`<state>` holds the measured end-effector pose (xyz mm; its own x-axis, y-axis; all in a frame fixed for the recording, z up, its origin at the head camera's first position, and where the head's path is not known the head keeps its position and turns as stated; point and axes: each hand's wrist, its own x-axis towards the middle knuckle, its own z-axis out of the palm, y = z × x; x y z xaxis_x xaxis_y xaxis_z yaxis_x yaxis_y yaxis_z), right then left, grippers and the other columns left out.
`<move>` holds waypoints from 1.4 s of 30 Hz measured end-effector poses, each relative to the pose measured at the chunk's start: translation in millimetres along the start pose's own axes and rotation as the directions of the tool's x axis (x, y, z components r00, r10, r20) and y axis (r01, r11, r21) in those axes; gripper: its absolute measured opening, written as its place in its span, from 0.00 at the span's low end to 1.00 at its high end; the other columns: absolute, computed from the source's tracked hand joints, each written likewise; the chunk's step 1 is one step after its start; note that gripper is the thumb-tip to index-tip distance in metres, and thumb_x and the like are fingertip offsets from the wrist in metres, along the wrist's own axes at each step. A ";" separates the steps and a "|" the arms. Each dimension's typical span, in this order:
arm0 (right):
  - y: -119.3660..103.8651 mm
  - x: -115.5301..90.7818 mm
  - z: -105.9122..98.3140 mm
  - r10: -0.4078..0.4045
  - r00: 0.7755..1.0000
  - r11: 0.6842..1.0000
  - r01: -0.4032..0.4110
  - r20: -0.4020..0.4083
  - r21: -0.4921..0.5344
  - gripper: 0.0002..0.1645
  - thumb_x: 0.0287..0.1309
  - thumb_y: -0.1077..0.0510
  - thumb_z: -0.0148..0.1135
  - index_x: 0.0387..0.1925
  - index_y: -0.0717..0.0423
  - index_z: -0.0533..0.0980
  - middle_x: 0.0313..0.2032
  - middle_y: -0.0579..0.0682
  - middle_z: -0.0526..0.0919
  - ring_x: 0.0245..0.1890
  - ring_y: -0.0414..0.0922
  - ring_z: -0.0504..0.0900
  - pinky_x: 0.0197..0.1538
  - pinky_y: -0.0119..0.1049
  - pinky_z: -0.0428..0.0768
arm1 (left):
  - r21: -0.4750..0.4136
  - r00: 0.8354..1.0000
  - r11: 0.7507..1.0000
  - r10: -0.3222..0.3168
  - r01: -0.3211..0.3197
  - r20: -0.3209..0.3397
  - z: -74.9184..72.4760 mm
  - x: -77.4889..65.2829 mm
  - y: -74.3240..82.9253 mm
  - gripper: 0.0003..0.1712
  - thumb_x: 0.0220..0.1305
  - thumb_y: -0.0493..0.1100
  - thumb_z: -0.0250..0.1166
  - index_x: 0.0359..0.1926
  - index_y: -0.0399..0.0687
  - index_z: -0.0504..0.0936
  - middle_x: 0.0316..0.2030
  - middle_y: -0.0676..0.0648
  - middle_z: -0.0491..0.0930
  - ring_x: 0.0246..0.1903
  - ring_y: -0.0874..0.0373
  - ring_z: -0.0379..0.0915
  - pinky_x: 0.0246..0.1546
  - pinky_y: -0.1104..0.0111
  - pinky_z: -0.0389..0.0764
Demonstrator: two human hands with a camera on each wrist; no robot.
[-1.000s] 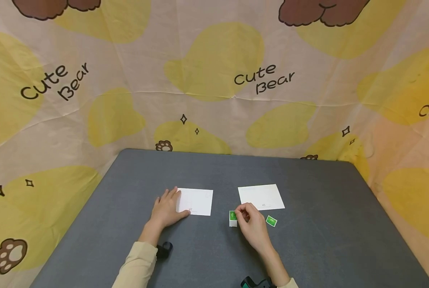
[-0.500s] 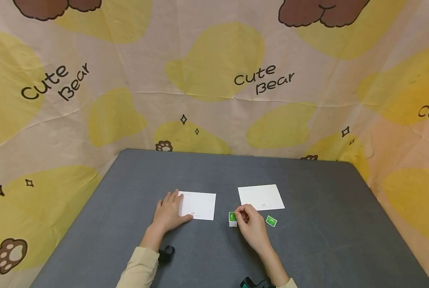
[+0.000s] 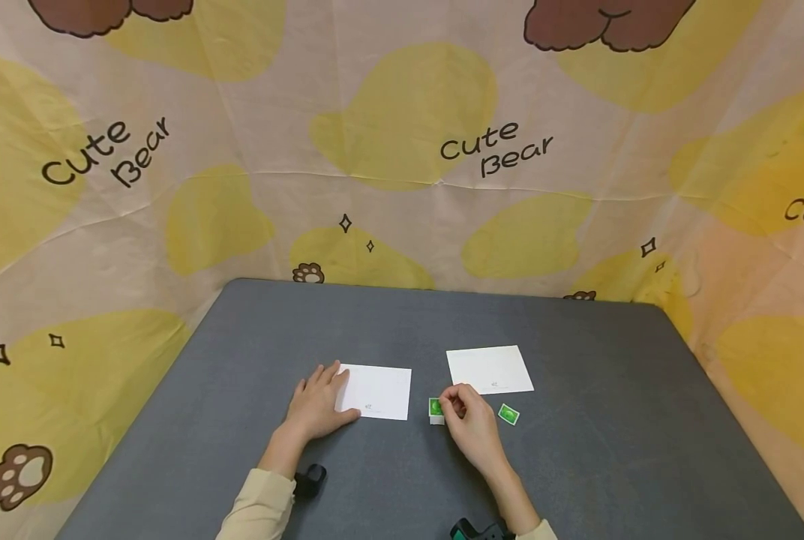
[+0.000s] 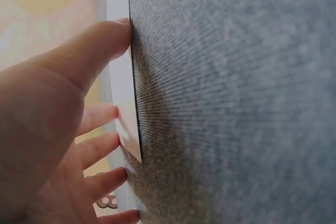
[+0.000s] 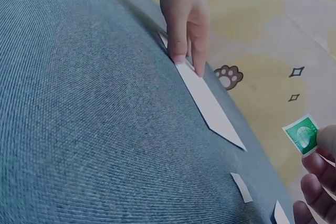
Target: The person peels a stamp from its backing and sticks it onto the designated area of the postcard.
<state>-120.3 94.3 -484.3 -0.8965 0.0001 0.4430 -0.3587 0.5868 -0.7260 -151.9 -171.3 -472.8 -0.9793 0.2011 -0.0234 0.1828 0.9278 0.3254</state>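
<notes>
My left hand [image 3: 319, 405] lies on the left end of a white card [image 3: 383, 391], fingers spread and thumb at its near edge; in the left wrist view the thumb [image 4: 116, 34] touches the card's edge. My right hand [image 3: 471, 421] pinches a small green stamp [image 5: 303, 136] with a white border between thumb and fingers. In the head view the held stamp is partly hidden by the fingertips. Beneath it on the table is a small white piece of paper [image 5: 241, 187]. A second green stamp [image 3: 508, 414] lies right of the right hand.
Another white card [image 3: 491, 369] lies beyond my right hand, its near-left corner close to the knuckles. The grey table [image 3: 611, 420] has its far edge against a patterned cloth [image 3: 402, 135]. Dark wrist devices [image 3: 310, 480] sit by both forearms.
My left hand has slid the left card to the right and toward me. The right hand stays almost in place, lowering slightly with the stamp pinched throughout.
</notes>
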 end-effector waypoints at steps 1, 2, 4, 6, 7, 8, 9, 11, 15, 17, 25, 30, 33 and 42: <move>0.0 -0.1 0.2 0.002 1.000 1.000 -0.002 0.004 -0.005 0.06 0.51 0.65 0.62 0.25 0.51 0.76 0.21 0.37 0.69 0.22 0.30 0.65 0.25 0.25 0.67 | -0.001 1.000 1.000 0.002 -0.002 -0.001 0.0 -0.5 0.1 0.44 0.49 0.58 0.68 0.64 0.43 0.67 0.66 0.39 0.59 0.66 0.38 0.50 0.59 0.38 0.53; 0.4 0.0 0.6 0.001 1.000 1.000 -0.001 0.005 -0.010 0.06 0.52 0.65 0.62 0.25 0.51 0.76 0.21 0.37 0.69 0.22 0.30 0.65 0.25 0.25 0.67 | -0.002 1.000 1.000 0.004 -0.004 -0.002 0.2 -1.0 0.2 0.44 0.49 0.58 0.68 0.64 0.43 0.67 0.66 0.39 0.59 0.66 0.38 0.51 0.59 0.38 0.53; 0.5 0.0 1.1 0.007 1.000 1.000 -0.006 0.010 -0.010 0.06 0.52 0.64 0.62 0.25 0.51 0.76 0.21 0.37 0.68 0.22 0.30 0.65 0.25 0.25 0.67 | -0.005 1.000 1.000 0.004 -0.005 -0.007 0.8 -1.4 0.2 0.44 0.49 0.58 0.68 0.64 0.43 0.67 0.66 0.39 0.59 0.66 0.38 0.51 0.59 0.38 0.53; 0.6 0.3 1.9 0.010 1.000 1.000 -0.010 0.012 -0.010 0.06 0.52 0.65 0.62 0.25 0.51 0.76 0.21 0.37 0.68 0.22 0.30 0.65 0.25 0.25 0.67 | -0.007 1.000 1.000 0.003 -0.003 -0.012 1.5 -1.7 0.1 0.44 0.48 0.58 0.68 0.64 0.43 0.67 0.66 0.39 0.59 0.66 0.38 0.51 0.59 0.38 0.54; 0.3 0.5 2.1 0.013 1.000 1.000 -0.013 0.013 -0.007 0.06 0.52 0.65 0.63 0.25 0.51 0.76 0.21 0.37 0.68 0.22 0.30 0.65 0.25 0.25 0.67 | -0.006 1.000 1.000 0.002 -0.002 -0.013 1.8 -1.8 0.1 0.44 0.48 0.58 0.68 0.64 0.44 0.67 0.66 0.40 0.59 0.66 0.38 0.51 0.59 0.38 0.54; 0.3 0.8 2.6 0.012 1.000 1.000 -0.012 0.010 -0.007 0.06 0.51 0.65 0.63 0.25 0.51 0.76 0.21 0.37 0.68 0.22 0.31 0.65 0.25 0.25 0.67 | -0.006 1.000 1.000 0.001 -0.001 -0.015 2.1 -1.9 0.1 0.44 0.48 0.58 0.68 0.64 0.43 0.67 0.66 0.40 0.60 0.66 0.38 0.51 0.59 0.38 0.54; 0.2 1.0 3.0 0.015 1.000 1.000 -0.015 0.009 -0.004 0.07 0.51 0.66 0.63 0.25 0.51 0.76 0.21 0.37 0.68 0.22 0.31 0.65 0.25 0.25 0.67 | -0.006 1.000 1.000 -0.001 0.001 -0.015 2.5 -1.8 0.0 0.44 0.48 0.58 0.68 0.64 0.44 0.67 0.66 0.40 0.59 0.66 0.39 0.51 0.59 0.38 0.53; 0.9 1.5 4.2 0.011 1.000 1.000 -0.011 0.002 -0.006 0.07 0.50 0.66 0.63 0.25 0.51 0.76 0.21 0.37 0.68 0.21 0.31 0.65 0.24 0.25 0.67 | -0.007 1.000 1.000 -0.004 0.004 -0.015 2.7 -1.8 0.1 0.44 0.48 0.58 0.68 0.64 0.44 0.66 0.66 0.40 0.59 0.66 0.39 0.50 0.59 0.39 0.53; 2.8 2.3 6.8 0.020 1.000 1.000 -0.020 -0.007 -0.007 0.07 0.50 0.66 0.63 0.25 0.52 0.76 0.20 0.39 0.68 0.21 0.32 0.65 0.24 0.24 0.66 | -0.010 1.000 1.000 -0.011 0.011 -0.014 2.2 -2.0 0.8 0.45 0.48 0.58 0.68 0.64 0.44 0.66 0.67 0.40 0.59 0.67 0.39 0.50 0.60 0.39 0.53; 3.4 3.0 7.9 0.030 1.000 1.000 -0.030 -0.010 -0.004 0.06 0.50 0.66 0.63 0.25 0.53 0.77 0.20 0.39 0.69 0.21 0.32 0.66 0.25 0.24 0.66 | -0.010 1.000 1.000 -0.014 0.014 -0.015 2.0 -2.2 1.0 0.45 0.48 0.58 0.69 0.64 0.44 0.66 0.67 0.40 0.59 0.67 0.39 0.50 0.60 0.39 0.53; 3.7 8.8 14.1 0.069 0.997 0.997 -0.069 -0.015 0.029 0.06 0.50 0.66 0.63 0.24 0.53 0.77 0.20 0.40 0.70 0.21 0.32 0.66 0.24 0.24 0.66 | -0.019 1.000 1.000 -0.015 0.014 -0.024 2.5 -2.8 0.5 0.45 0.47 0.58 0.69 0.64 0.45 0.67 0.67 0.41 0.59 0.66 0.39 0.50 0.60 0.39 0.53; 4.4 14.4 18.2 0.043 0.999 0.999 -0.042 -0.032 0.026 0.05 0.49 0.66 0.63 0.24 0.54 0.77 0.19 0.40 0.70 0.20 0.31 0.65 0.24 0.24 0.66 | -0.027 0.999 1.000 -0.012 0.011 -0.033 3.0 -2.9 0.5 0.45 0.47 0.58 0.69 0.64 0.44 0.67 0.66 0.41 0.60 0.66 0.39 0.51 0.59 0.39 0.53; 5.0 18.1 20.6 0.037 0.999 0.999 -0.036 -0.037 0.019 0.05 0.48 0.66 0.64 0.24 0.55 0.78 0.19 0.41 0.70 0.20 0.31 0.65 0.23 0.24 0.65 | -0.023 0.999 1.000 -0.011 0.010 -0.033 3.8 -2.8 -0.1 0.45 0.47 0.58 0.69 0.64 0.44 0.67 0.66 0.41 0.60 0.66 0.39 0.51 0.59 0.39 0.53; 3.8 28.5 28.9 0.104 0.995 0.994 -0.104 0.008 0.014 0.03 0.50 0.65 0.63 0.25 0.54 0.79 0.20 0.43 0.71 0.21 0.35 0.66 0.26 0.25 0.65 | -0.021 0.999 1.000 -0.011 0.010 -0.035 4.2 -3.6 -0.7 0.44 0.47 0.57 0.70 0.63 0.44 0.67 0.66 0.40 0.60 0.66 0.39 0.52 0.59 0.39 0.53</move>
<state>-154.8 73.1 -489.7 -0.9308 0.0550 0.3613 -0.2672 0.5720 -0.7755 -148.1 -171.3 -477.0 -0.9837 0.1800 0.0059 0.1709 0.9228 0.3454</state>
